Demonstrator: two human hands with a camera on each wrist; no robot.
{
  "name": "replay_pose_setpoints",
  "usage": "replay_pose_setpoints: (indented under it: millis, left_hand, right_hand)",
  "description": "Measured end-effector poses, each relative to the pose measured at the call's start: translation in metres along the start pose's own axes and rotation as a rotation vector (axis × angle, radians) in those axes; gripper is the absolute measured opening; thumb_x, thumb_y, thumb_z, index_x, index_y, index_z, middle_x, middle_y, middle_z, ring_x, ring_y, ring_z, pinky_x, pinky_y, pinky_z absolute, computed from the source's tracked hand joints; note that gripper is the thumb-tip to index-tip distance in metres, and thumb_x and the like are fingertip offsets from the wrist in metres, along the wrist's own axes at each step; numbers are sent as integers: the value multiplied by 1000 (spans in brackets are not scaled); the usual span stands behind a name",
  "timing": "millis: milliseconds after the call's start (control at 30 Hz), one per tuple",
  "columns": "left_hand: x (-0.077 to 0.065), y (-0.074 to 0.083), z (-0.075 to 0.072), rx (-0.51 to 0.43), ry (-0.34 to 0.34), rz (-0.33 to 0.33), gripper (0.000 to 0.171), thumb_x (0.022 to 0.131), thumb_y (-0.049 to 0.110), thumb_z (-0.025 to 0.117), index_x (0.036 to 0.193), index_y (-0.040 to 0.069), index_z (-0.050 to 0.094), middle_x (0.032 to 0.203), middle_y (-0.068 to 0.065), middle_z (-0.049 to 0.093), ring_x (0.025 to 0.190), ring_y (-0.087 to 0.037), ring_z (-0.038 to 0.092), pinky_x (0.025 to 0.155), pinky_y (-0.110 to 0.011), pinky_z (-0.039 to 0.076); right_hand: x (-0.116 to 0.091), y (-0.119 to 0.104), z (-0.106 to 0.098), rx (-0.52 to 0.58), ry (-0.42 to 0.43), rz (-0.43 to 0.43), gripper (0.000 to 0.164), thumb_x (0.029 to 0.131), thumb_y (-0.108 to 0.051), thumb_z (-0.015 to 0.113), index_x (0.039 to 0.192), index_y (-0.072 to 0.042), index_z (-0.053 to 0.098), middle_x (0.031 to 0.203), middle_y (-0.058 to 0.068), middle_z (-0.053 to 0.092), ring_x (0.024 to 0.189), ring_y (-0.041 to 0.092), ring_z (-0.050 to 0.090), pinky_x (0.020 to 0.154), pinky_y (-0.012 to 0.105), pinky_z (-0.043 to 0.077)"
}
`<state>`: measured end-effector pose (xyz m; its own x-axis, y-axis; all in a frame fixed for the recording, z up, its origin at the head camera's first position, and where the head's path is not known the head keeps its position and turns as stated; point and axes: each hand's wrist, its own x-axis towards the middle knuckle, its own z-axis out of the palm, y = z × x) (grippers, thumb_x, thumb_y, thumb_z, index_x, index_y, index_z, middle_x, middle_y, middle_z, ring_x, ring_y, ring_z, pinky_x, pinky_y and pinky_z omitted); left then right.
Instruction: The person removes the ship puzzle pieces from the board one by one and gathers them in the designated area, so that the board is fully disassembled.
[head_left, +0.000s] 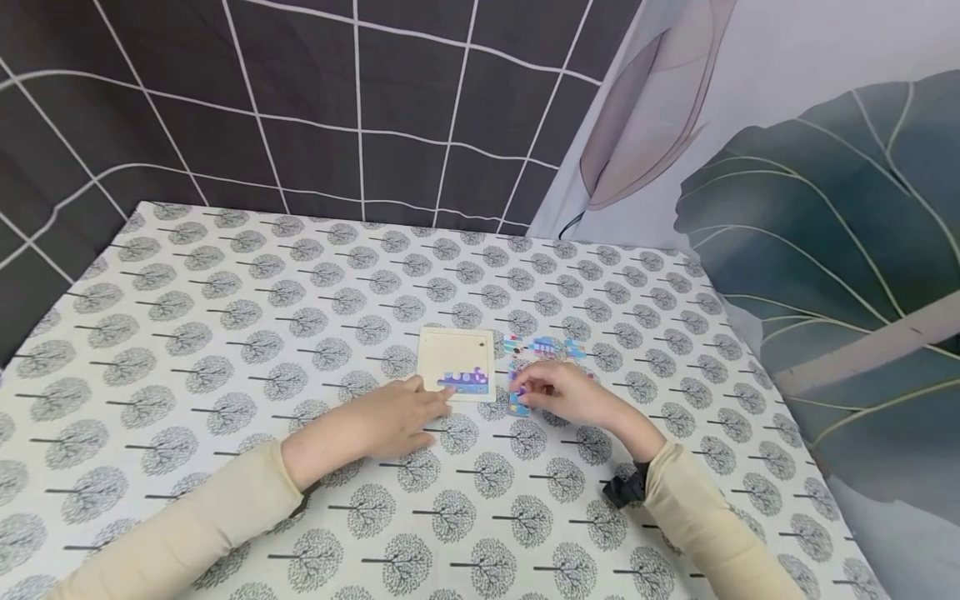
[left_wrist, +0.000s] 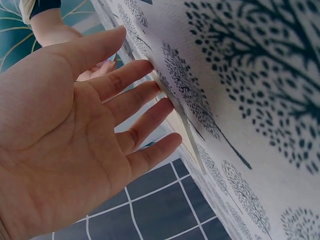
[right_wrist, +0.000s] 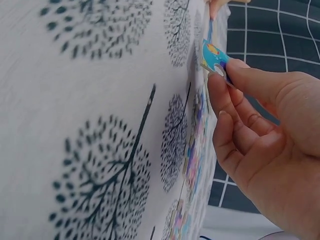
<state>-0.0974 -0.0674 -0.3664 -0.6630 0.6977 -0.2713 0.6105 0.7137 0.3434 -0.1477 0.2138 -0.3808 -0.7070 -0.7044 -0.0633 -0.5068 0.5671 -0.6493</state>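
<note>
A square cream puzzle board (head_left: 450,350) lies on the table, with several purple and blue pieces (head_left: 468,387) set along its lower part. My left hand (head_left: 393,417) rests at the board's lower left corner. Its fingers are fairly straight in the left wrist view, fingertips by the board's edge, and the palm (left_wrist: 60,125) holds nothing. Right of the board, my right hand (head_left: 566,393) pinches a small puzzle piece between thumb and fingers. That puzzle piece (right_wrist: 215,56) is blue with an orange figure and a white patch in the right wrist view.
Loose colourful puzzle pieces (head_left: 551,346) lie in a cluster right of the board, partly hidden behind my right hand. A tree-patterned cloth (head_left: 300,375) covers the table. A dark gridded curtain (head_left: 300,108) hangs at the back.
</note>
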Motion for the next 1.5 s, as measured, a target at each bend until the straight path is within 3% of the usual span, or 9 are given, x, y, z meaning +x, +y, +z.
replay_pose_setpoints:
  millis: [233, 367, 700, 1100, 1500]
  left_hand:
    - [0, 1, 0, -20, -8, -13, 49, 93, 31, 53, 137, 10, 47, 149, -7, 32, 134, -41, 31, 115, -46, 22]
    - [-1, 1, 0, -27, -4, -11, 49, 93, 30, 53, 137, 10, 47, 149, -7, 33, 133, -40, 32, 114, -46, 23]
    - [-1, 0, 0, -27, 0, 0, 49, 93, 30, 53, 137, 9, 47, 149, -7, 33, 133, -40, 33, 114, -46, 23]
    - [-1, 0, -1, -9, 9, 14, 48, 93, 29, 53, 136, 8, 47, 149, -8, 34, 132, -37, 35, 114, -45, 26]
    - [-1, 1, -1, 2, 6, 15, 48, 93, 30, 53, 136, 8, 47, 148, -8, 34, 132, -38, 35, 113, -46, 26]
  right_hand:
    - [-5, 2, 0, 24, -10, 18, 14, 85, -8, 66, 99, -10, 66, 82, -3, 64, 74, 6, 57, 68, 21, 53]
    - [-6, 2, 0, 28, -35, 47, 14, 85, -10, 66, 99, -10, 66, 83, -3, 66, 78, 6, 61, 71, 21, 55]
    - [-5, 3, -2, -21, -8, 5, 15, 84, -8, 67, 99, -7, 67, 85, 1, 66, 77, 7, 61, 75, 22, 55]
    - [0, 1, -5, -92, -34, 55, 18, 80, -4, 69, 99, -4, 68, 82, 0, 67, 74, 7, 61, 67, 17, 54]
    - [1, 3, -4, -92, -45, 51, 17, 80, -7, 71, 97, -7, 69, 83, -3, 66, 75, 6, 60, 70, 18, 54]
